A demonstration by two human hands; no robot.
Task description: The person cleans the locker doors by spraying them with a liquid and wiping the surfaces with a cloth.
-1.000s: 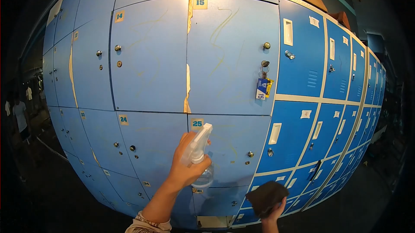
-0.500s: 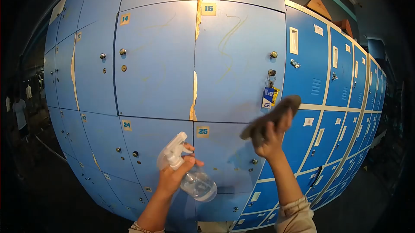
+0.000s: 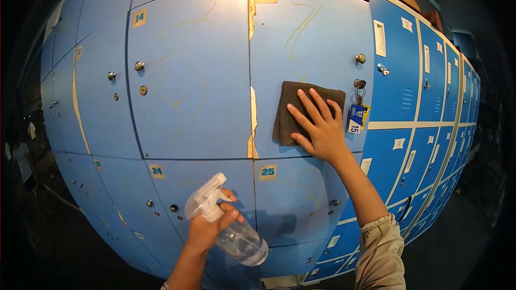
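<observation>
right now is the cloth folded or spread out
Folded: the cloth lies as a compact pad under the right hand, with another layer's edge showing at its lower left.

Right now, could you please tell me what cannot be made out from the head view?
All in the head view:
Right palm: hidden behind the back of the right hand.
The patch of door 15 beneath the dark cloth: covered by the cloth.
Part of the spray bottle: hidden by the left hand.
Most of the left sleeve: cut off by the bottom edge.
Fine print on the key tag: too small.
</observation>
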